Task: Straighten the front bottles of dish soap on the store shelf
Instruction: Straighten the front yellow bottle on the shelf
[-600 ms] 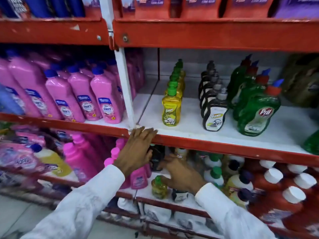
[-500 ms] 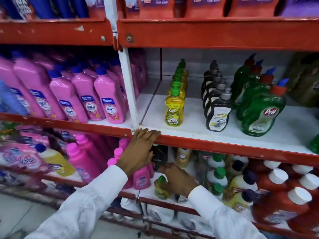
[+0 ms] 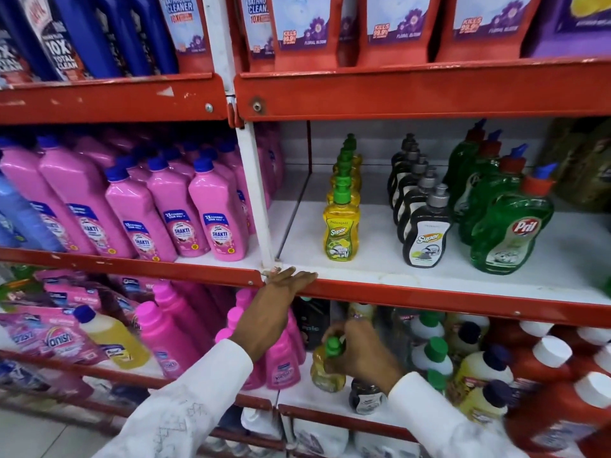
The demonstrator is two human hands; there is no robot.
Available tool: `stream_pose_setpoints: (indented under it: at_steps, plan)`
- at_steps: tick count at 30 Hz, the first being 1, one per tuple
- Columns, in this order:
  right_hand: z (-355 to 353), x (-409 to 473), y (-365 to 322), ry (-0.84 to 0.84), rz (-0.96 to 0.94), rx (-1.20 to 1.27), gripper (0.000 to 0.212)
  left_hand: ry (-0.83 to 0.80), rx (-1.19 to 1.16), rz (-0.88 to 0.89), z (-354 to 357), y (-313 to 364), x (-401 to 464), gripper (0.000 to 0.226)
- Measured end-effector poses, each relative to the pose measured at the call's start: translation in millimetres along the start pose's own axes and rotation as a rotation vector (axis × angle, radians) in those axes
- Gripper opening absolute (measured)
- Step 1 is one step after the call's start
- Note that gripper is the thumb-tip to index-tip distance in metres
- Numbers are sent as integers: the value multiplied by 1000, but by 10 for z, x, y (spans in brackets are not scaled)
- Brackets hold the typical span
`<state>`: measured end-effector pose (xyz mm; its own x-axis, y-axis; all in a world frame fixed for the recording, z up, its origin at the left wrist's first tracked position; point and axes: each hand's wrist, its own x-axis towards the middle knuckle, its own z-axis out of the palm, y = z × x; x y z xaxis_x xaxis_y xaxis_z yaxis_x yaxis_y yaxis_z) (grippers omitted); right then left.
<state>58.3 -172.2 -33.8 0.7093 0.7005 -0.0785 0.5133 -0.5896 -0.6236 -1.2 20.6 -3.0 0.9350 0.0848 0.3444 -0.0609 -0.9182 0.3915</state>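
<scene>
On the white middle shelf (image 3: 373,269) stand three rows of dish soap: a yellow bottle (image 3: 340,226) with a green cap in front, a black bottle (image 3: 426,233) with a grey cap, and a green Pril bottle (image 3: 510,233) leaning left. My left hand (image 3: 274,309) rests flat, fingers spread, on the red shelf edge (image 3: 429,295). On the shelf below, my right hand (image 3: 360,352) grips a small yellow bottle (image 3: 325,371) by its green cap. A small dark bottle (image 3: 365,395) stands just in front of that hand.
Pink Shakti bottles (image 3: 218,219) fill the left bay behind a white upright post (image 3: 254,193). Pink bottles (image 3: 281,365), a yellow bottle (image 3: 112,338) and pouches crowd the lower left. White-capped red bottles (image 3: 555,385) and green-capped bottles (image 3: 433,355) pack the lower right. Bathroom cleaners stand on top.
My right hand has moved left and closed on the small yellow bottle's green cap. My left hand stays on the shelf edge. The view has tilted upward.
</scene>
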Motion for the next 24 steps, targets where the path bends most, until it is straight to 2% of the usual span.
stream_pose_setpoints:
  at_steps: [6,10,15,24]
  plan:
    - [-1245,-340,-727,275,-131,120,37,75,-8,-28,-59,67,-7,84]
    - [-1741,-268,-1032,365,-240,75,35,63,-1,-29,-58,74,-10,87]
    - [-1847,102,-1091,368,-291,-40,37,80,-6,-14,-90,141,20,88]
    - [-1760,532,-1010,314,-241,-148,40,55,-43,-49,-14,37,13,97]
